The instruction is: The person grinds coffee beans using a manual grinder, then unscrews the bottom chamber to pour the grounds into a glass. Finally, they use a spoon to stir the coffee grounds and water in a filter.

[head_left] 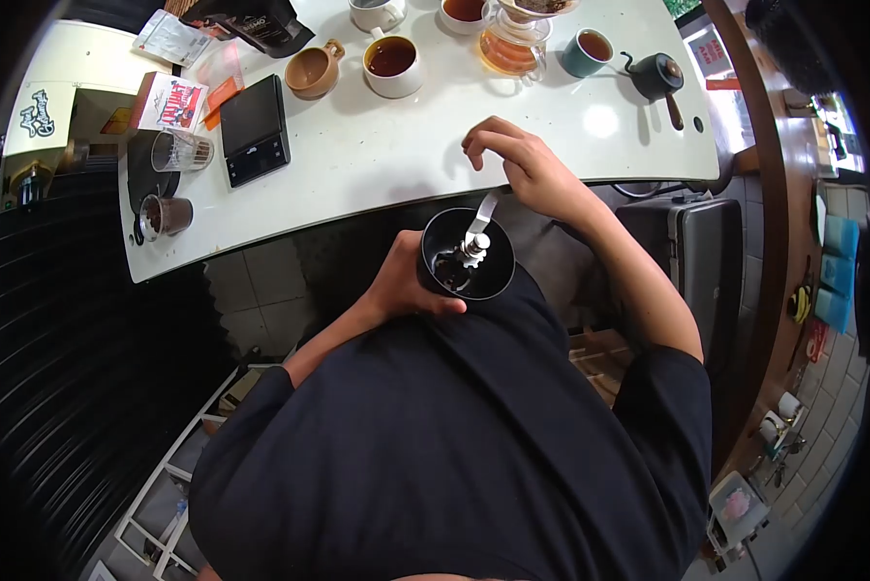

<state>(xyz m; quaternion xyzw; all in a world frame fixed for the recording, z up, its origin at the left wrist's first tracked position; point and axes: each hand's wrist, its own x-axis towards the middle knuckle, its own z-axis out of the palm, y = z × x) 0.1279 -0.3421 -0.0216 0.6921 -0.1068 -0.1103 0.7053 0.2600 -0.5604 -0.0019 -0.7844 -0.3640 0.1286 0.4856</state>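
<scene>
My left hand (403, 276) is wrapped around a black hand coffee grinder (501, 276), held in front of my body just off the table's edge. The grinder's top is uncovered, showing a silver nut, a toothed part and a dark inside. A silver crank (482, 213) slants up from its centre toward my right hand (524, 165). That hand hovers over the table edge, fingers loosely bent and apart, with nothing visible between them. Its wrist is close to the crank's outer end, which is partly hidden; contact cannot be made out.
On the white table (377, 160) are a black scale (255, 131), two clear cups of dark grounds (168, 216), a brown cup (312, 73), a white mug (393, 77), a glass server (509, 50), a teal cup (587, 54) and a black kettle (655, 76). A grey case (701, 252) stands right.
</scene>
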